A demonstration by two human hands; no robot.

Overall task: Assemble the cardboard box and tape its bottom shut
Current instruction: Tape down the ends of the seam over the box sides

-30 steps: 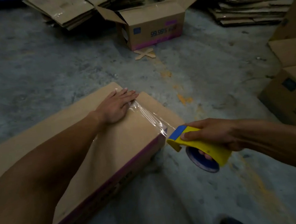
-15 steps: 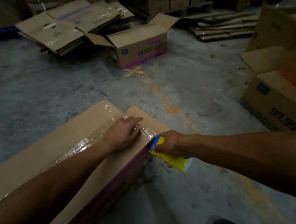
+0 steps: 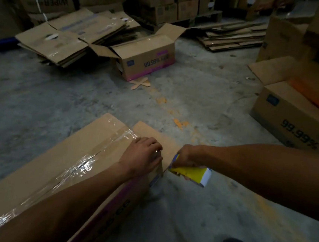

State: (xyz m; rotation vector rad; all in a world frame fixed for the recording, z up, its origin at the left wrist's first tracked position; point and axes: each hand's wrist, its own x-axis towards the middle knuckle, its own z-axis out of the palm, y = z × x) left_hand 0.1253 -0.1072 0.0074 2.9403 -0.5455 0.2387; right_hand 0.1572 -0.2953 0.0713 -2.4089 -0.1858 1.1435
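Since half a second ago the left hand (image 3: 145, 155) has curled up at the box (image 3: 64, 160) corner, fingers bunched and pressing the clear tape (image 3: 75, 167) down over the edge, while the right hand (image 3: 184, 156) stays wrapped around the yellow tape dispenser (image 3: 192, 174), now just off that corner. From the head view the box lies bottom-up on the concrete floor (image 3: 184, 216), its near end cut off by the frame and my forearms, and the dispenser's roll is hidden under my hand so it's hard to tell whether the tape's cut.

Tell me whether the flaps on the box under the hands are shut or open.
Shut. The flaps of the box lie flat, and clear tape runs along their seam under the left hand.
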